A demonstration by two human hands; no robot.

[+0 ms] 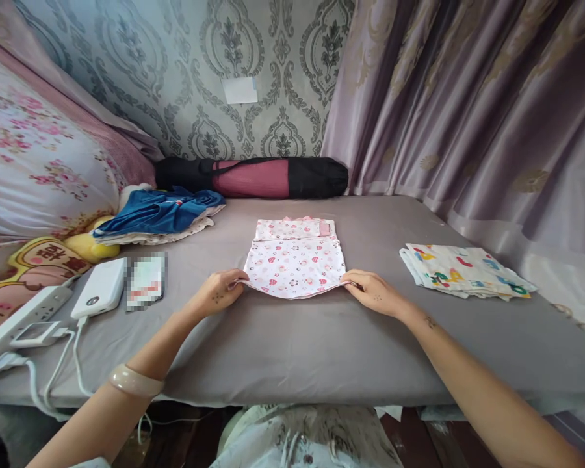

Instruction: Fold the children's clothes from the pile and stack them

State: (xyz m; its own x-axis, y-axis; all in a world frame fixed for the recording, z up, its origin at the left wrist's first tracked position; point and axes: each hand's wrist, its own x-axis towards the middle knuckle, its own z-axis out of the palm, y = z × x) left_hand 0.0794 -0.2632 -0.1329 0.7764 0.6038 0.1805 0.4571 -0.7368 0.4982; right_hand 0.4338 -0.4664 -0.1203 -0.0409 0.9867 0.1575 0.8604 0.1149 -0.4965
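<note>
A white cloth garment (295, 263) printed with pink hearts and small figures lies partly folded on the grey sheet, its far part turned over and a pink edge showing there. My left hand (223, 290) pinches its near left corner. At the near right corner, my right hand (370, 290) grips the same cloth between thumb and fingers. The near edge sags a little between both hands and looks slightly raised from the sheet. Which kind of garment it is, I cannot tell.
A folded cloth with colourful print (468, 270) lies at right. On the left are a blue garment (163, 211), a white power bank (100, 286), a blurred-out flat item (146, 279), a power strip (24, 318) with cables and a plush toy (24, 273). A black-and-pink rolled bag (253, 177) lies along the wall.
</note>
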